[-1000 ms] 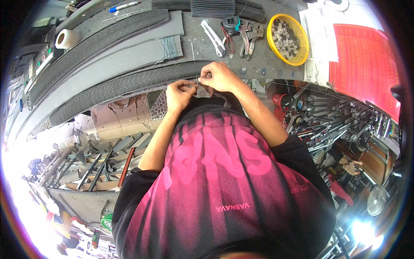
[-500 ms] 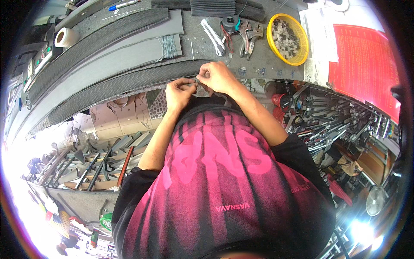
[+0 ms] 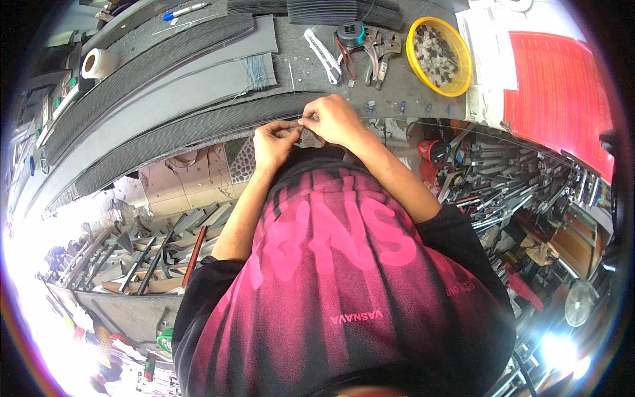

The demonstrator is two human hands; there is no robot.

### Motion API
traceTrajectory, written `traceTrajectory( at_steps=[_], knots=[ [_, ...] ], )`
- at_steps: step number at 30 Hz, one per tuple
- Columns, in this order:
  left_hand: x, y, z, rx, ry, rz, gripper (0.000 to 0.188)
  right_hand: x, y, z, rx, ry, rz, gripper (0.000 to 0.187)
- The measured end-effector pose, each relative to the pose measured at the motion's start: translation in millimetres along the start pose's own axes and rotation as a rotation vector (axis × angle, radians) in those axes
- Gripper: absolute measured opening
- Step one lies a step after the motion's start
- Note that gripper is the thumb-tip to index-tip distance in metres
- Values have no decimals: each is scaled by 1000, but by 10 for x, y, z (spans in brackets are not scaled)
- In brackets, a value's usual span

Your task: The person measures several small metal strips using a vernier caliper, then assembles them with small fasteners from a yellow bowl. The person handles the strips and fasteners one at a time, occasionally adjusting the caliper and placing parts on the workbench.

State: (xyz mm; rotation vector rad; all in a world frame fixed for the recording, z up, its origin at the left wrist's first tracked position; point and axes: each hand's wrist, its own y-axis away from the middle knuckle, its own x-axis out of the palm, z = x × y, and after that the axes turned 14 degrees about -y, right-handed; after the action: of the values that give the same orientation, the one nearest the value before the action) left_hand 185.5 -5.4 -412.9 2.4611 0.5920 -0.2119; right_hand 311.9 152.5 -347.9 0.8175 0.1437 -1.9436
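Note:
Just in front of my waist, at the near edge of the workbench, both hands meet with fingers pinched. My left hand (image 3: 275, 141) has thumb and forefinger pressed together. Close against it, my right hand (image 3: 333, 120) pinches from the other side. Whatever lies between the fingertips is too small and too covered to name. Beside my hands, along the bench edge, stretches a long dark pleated strip (image 3: 198, 126). Past it lies a flat grey strip (image 3: 165, 99) with a bundle of thin grey cord (image 3: 256, 73) around its right end.
Farther back are a white utility knife (image 3: 323, 57), a tape measure (image 3: 350, 33) and metal pliers (image 3: 378, 56). A yellow basket (image 3: 411, 58) holds many small grey pieces. Right of it hangs a red sheet (image 3: 559, 99). Racks of metal profiles (image 3: 159, 255) stand below the bench.
My hands stay together in nearly the same pinch, with only slight finger movement. The bench and its tools sit slightly higher and farther left in the picture.

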Motion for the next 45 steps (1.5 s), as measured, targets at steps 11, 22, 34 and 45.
traceTrajectory(
  at_steps=[11,22,34,45],
  knots=[
    [-119,137,52,58,-122,68,13,-175,188,51,1,-45,34,35],
    [-303,355,-156,163,-58,332,9,-239,389,70,309,-259,206,36],
    [-340,306,-139,-134,328,393,22,51,458,210,178,-524,-39,14],
    [-292,28,-147,-36,11,385,19,-139,359,211,84,-523,262,16]
  ],
)
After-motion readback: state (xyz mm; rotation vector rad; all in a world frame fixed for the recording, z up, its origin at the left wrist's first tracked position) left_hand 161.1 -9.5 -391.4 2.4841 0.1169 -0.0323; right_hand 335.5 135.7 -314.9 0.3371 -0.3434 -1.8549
